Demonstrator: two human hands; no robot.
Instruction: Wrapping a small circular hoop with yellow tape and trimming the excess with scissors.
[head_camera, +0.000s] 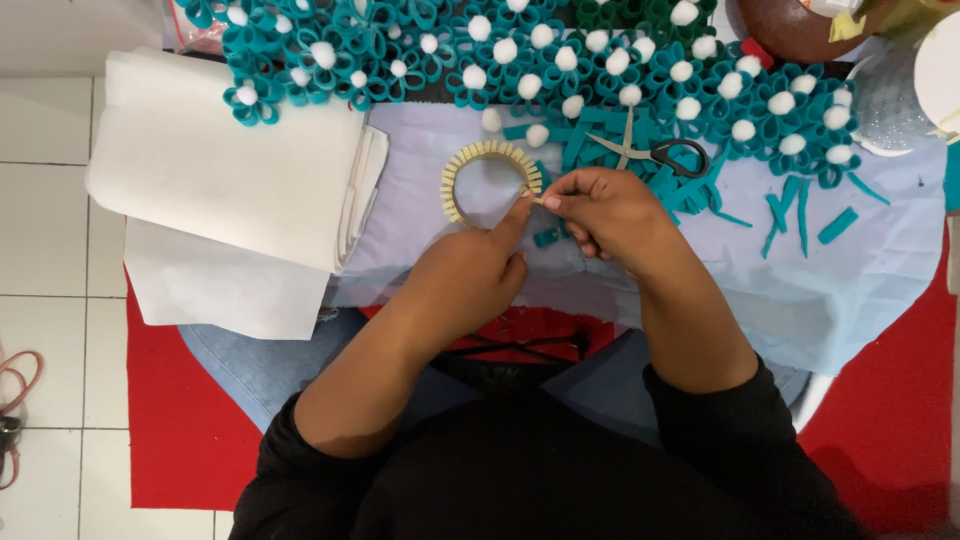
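Dozens of teal flowers (600, 70) lie finished above, while the left hand (470, 275) steadies the half-fringed ring (490, 180) on the cloth (860, 260) and the right hand (610, 210) pinches its rim, much rim apparently left.

You have a cream-yellow ring (488, 180) on a pale lavender cloth (850, 270), teal flowers (560, 60) with white pompom centres, black-handled scissors (655, 153), white folded sheets (220, 170), a red mat (180, 430) and black sleeves (720, 440).

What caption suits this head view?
Both hands, left hand and right hand, work a cream looped ring beside scissors and teal flowers.
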